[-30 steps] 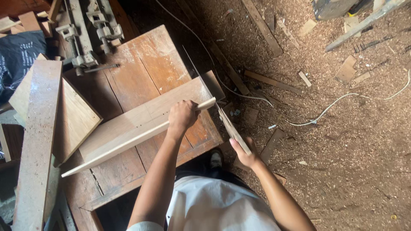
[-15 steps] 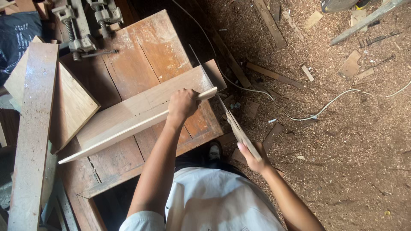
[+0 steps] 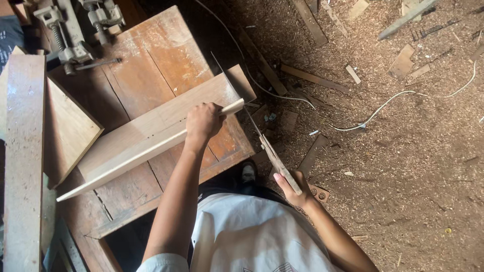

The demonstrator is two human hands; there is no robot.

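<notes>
The person's left hand [image 3: 203, 122] closes its grip around a long, thin pale wooden strip [image 3: 146, 151] and presses it against the near edge of a broad pale wooden plank [image 3: 166, 121]. Both lie slantwise on the worn reddish-brown wooden counter [image 3: 151, 55], running from near left to far right, with the plank's right end at the counter's right edge. The right hand [image 3: 292, 189] wraps its grip shut on the wooden handle of a thin-bladed hand saw [image 3: 262, 141]; the blade slopes up and leftward, crossing the strip's right end and the plank's corner. At the counter's far left sits a grey metal clamp [image 3: 65, 35]. To the left, a long rough grey-brown board [image 3: 22, 151] lies beside a pale square wooden panel [image 3: 68, 126]. On the right, the sawdust-covered floor [image 3: 403, 176] carries wood offcuts and a white cable [image 3: 383, 108].
</notes>
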